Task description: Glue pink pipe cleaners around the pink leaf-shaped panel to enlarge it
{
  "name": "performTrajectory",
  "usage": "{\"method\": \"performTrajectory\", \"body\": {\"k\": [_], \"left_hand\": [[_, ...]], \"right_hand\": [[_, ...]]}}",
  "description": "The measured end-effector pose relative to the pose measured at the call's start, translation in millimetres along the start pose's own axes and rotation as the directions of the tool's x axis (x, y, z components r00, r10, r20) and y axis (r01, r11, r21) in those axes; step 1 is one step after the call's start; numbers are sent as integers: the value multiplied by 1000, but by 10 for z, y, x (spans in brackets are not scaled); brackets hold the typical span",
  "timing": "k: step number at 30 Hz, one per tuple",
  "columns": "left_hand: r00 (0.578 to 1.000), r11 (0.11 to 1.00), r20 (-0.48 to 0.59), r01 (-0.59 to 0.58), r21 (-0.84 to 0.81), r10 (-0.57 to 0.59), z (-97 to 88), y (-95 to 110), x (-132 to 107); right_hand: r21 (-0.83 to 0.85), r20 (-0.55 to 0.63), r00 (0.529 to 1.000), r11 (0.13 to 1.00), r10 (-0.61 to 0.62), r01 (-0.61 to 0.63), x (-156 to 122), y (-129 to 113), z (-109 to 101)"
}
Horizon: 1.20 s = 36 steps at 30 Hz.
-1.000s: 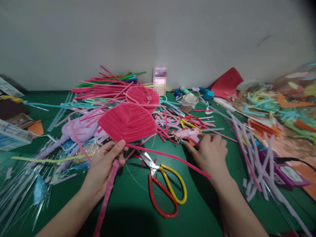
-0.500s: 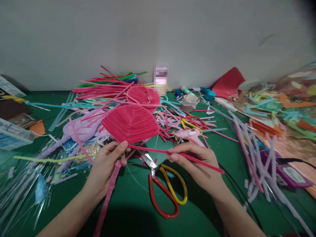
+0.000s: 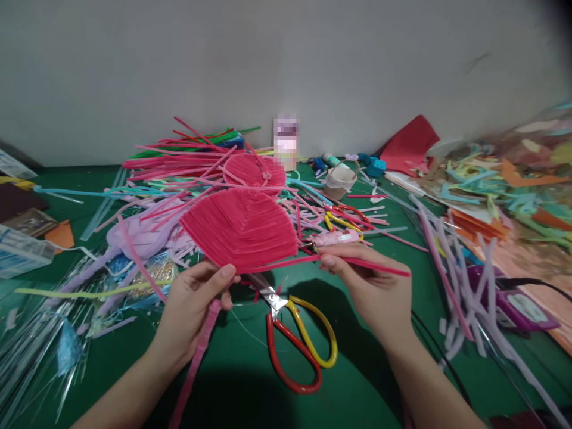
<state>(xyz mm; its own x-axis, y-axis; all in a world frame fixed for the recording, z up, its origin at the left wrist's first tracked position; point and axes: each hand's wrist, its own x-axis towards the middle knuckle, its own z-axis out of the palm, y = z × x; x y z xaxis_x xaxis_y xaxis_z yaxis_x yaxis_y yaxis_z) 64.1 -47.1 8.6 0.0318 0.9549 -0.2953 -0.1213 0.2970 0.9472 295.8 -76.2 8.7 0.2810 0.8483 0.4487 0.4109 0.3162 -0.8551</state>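
My left hand (image 3: 201,304) pinches the lower corner of a pink petal (image 3: 241,229) built from rows of fuzzy pipe cleaner. A wrapped pink stem (image 3: 199,357) runs down from beneath that hand. My right hand (image 3: 369,283) is closed on a pink pipe cleaner (image 3: 384,268), which stretches from the petal's lower edge to beyond my fingers on the right. Scissors (image 3: 277,304) with one red and one yellow handle lie on the table below the petal, blade tips hidden under it. Just behind my right hand lies a pink glue gun (image 3: 337,237), partly covered.
Behind the petal are a second pink petal (image 3: 254,173) and a heap of pink pipe cleaners (image 3: 174,161). Silvery strands (image 3: 36,345) spread at left. Lilac strips (image 3: 487,298) and a purple device (image 3: 513,304) with a black cable lie right. A small basket (image 3: 339,179) stands behind.
The right hand has risen slightly and moved right, bringing the pink pipe cleaner up along the petal's lower edge. The petal has tilted, showing more of its face. The view has shifted slightly.
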Motion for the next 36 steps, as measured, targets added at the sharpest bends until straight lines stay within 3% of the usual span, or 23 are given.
{"method": "performTrajectory", "body": {"k": [26, 36], "left_hand": [[996, 998, 85, -11, -68, 16, -6, 11, -19], [981, 989, 153, -100, -105, 115, -30, -15, -16]], "right_hand": [[45, 24, 990, 989, 138, -139, 32, 6, -11], [44, 16, 989, 988, 144, -145, 31, 17, -10]]}}
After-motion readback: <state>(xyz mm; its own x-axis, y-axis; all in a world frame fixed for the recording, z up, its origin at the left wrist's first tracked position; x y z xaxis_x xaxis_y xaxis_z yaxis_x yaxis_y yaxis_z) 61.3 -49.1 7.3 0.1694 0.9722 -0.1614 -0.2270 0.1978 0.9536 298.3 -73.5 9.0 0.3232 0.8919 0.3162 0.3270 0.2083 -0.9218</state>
